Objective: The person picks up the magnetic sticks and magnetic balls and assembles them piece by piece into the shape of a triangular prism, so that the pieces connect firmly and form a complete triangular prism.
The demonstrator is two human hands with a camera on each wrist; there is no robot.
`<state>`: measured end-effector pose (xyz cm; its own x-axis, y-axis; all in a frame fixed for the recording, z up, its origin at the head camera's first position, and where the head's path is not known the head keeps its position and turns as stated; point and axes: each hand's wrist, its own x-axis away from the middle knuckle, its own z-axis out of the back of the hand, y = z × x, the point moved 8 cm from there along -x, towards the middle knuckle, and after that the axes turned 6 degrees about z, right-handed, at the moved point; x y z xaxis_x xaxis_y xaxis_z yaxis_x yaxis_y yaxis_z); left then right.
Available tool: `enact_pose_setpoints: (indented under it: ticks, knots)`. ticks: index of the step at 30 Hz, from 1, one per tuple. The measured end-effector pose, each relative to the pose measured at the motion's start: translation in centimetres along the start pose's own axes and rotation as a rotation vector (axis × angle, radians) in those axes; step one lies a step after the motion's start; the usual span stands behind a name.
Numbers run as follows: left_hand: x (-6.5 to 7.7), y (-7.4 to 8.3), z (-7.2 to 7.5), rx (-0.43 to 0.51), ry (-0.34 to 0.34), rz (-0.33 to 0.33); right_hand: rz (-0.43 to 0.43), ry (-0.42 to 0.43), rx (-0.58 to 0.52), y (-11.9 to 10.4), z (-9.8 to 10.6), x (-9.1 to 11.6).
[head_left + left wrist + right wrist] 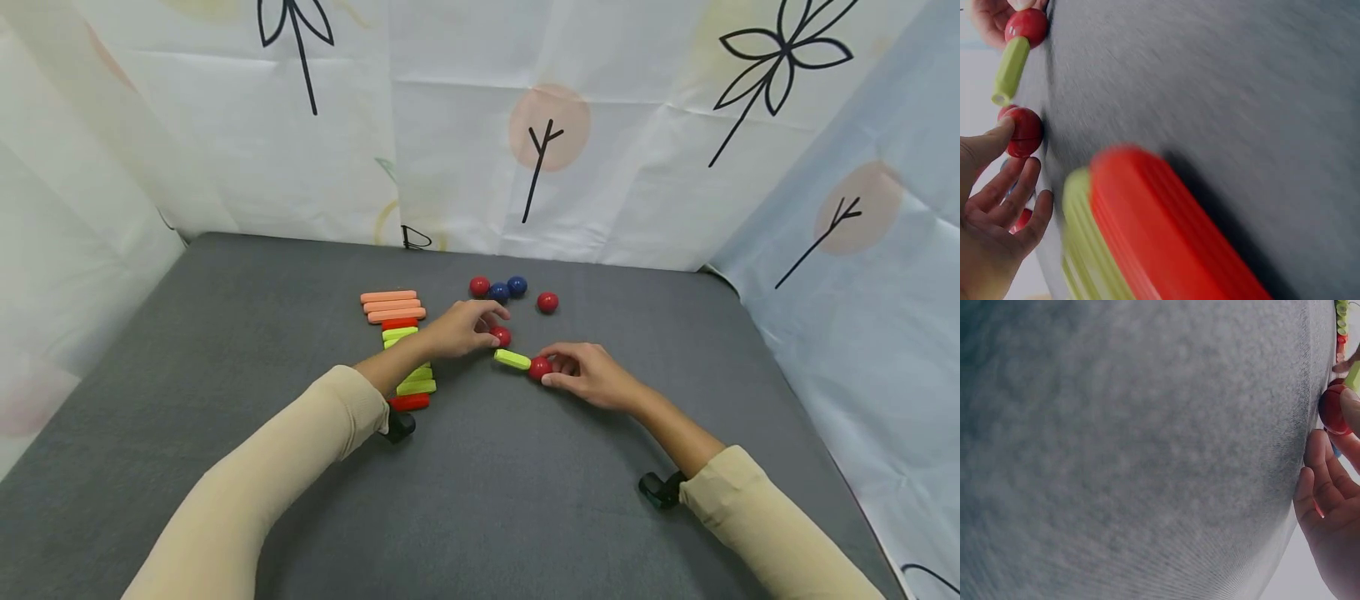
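Note:
My left hand (459, 327) pinches a red ball (501, 337) between thumb and fingers, low over the grey table; in the left wrist view the ball (1026, 139) has a seam around it. Just to the right, my right hand (592, 373) grips another red ball (541, 368) with thumb and fingertips. A short yellow-green rod (512, 359) sticks out of that ball toward the left hand. The rod's free end, seen in the left wrist view, stands apart from the left hand's ball.
Left of the hands lies a column of rods: orange rods (393, 305) on top, then red and yellow-green ones (416, 387), partly behind the left arm, with a red rod (409, 402) lowest. Beyond the hands sit blue balls (517, 286) and loose red balls (547, 302). Patterned cloth (450, 150) surrounds the table.

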<state>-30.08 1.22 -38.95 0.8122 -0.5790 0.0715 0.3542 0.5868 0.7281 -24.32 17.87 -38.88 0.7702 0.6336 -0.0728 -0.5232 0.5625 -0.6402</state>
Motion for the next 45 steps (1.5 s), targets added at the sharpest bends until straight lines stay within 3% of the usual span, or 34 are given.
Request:
enact_pose_setpoints:
  ticks: [6,13,19,30,39,45]
  knots:
    - [2.2,-1.3,0.9,0.015,0.003,-0.014,-0.005,0.01,0.006,0.1,0.0,0.0]
    - [3.9,-1.3,0.7,0.041,-0.021,-0.021,-0.006,0.01,0.023,-0.1,-0.1,0.0]
    - [3.9,-0.8,0.0,0.046,-0.032,-0.045,-0.016,0.01,0.033,-0.2,0.1,0.2]
    - [3.7,-0.2,-0.5,0.06,-0.028,-0.056,0.065,-0.024,-0.041,-0.2,0.4,0.9]
    - [4.0,-0.7,-0.2,0.093,-0.028,-0.066,0.037,-0.032,-0.081,0.0,0.4,0.9]
    - [5.1,-1.2,1.0,0.132,0.002,-0.067,0.036,-0.03,-0.095,0.0,0.2,0.8]
